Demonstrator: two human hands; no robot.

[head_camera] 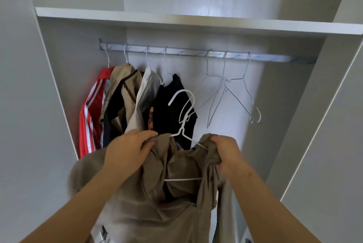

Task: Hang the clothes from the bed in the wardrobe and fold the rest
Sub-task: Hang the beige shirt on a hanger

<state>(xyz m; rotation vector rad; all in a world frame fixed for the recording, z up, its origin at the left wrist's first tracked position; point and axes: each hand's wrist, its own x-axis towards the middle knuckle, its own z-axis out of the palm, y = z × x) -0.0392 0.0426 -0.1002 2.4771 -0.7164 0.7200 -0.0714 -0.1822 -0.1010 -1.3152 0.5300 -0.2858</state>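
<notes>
Taupe-brown garment, soft fabric, lower centre of the frame, draped over a white wire hanger whose hook rises free at centre, not on the rail. Left hand, lower left of centre, fingers curled round the garment's left shoulder at the hanger's end. Right hand, lower right of centre, fingers clenched round bunched fabric at the garment's right shoulder. Hanger's lower bar visible across the neck opening, between the two hands. Behind: white wardrobe, doors open, filling the frame. Silver hanging rail, upper centre, running left to right beneath a white shelf. On the rail, left half, from left to right: red jacket with white stripes; beige and dark garment; white garment; black garment; each on its own wire hanger, hanging close together and touching. Small patterned patch in red and yellow showing between the white and black garments; kind cannot be told. On the rail, right half: three bare wire hangers, pale grey, overlapping one another, tilted. Held garment just in front of and below the black garment, between the hung clothes and the bare hangers. Small dark object at bottom edge, lower left, too blurred to name.
</notes>
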